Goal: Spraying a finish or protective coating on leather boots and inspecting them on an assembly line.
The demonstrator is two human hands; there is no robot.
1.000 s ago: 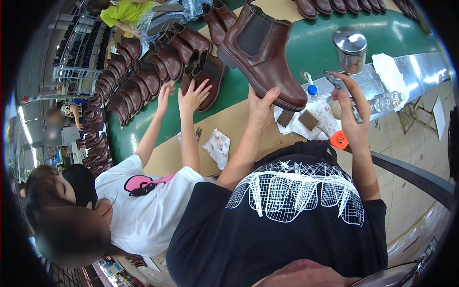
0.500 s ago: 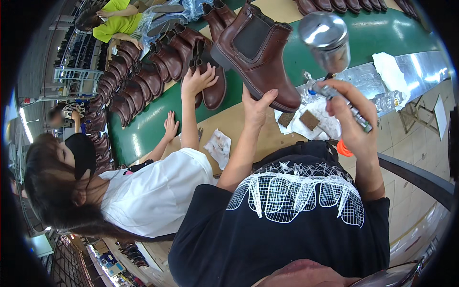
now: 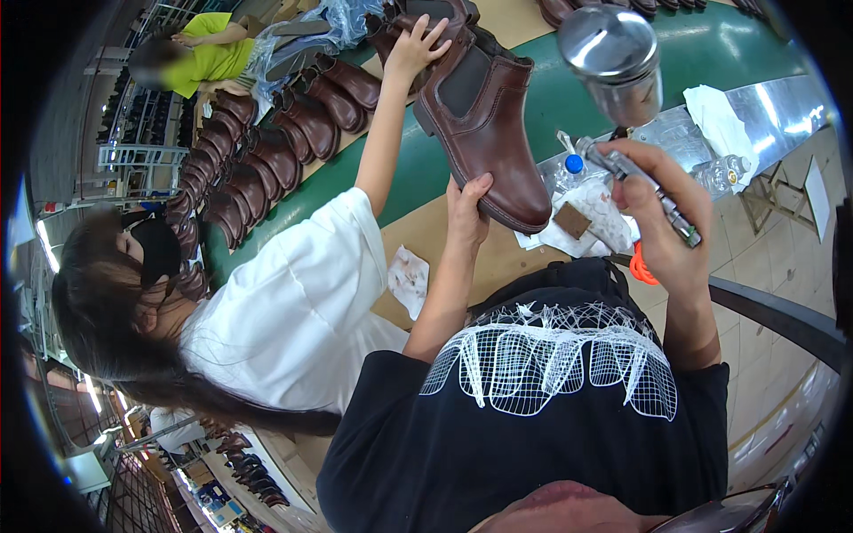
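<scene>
A brown ankle boot (image 3: 498,142) with dark elastic side panels is held up in front of me, tilted with its toe down to the right. My left hand (image 3: 467,211) grips it from below at the sole near the toe, thumb up against the side. In my right hand (image 3: 668,209), the fingers wrap round the metal body of a spray gun (image 3: 665,197). Its shiny metal cup (image 3: 611,58) stands on top, to the right of the boot and apart from it. The nozzle end points toward the boot.
A co-worker in a white T-shirt (image 3: 284,293) reaches a hand (image 3: 414,51) toward boots behind mine. Rows of brown boots (image 3: 267,160) line the green belt (image 3: 391,173). A stained cloth (image 3: 409,280), brown sponge block (image 3: 571,220), blue-capped bottle (image 3: 573,165) and clear bottle (image 3: 721,173) lie nearby.
The boot has moved slightly down and turned its toe more downward. The co-worker's hand has left the boot beside mine and reached farther up the table. My right hand has barely shifted.
</scene>
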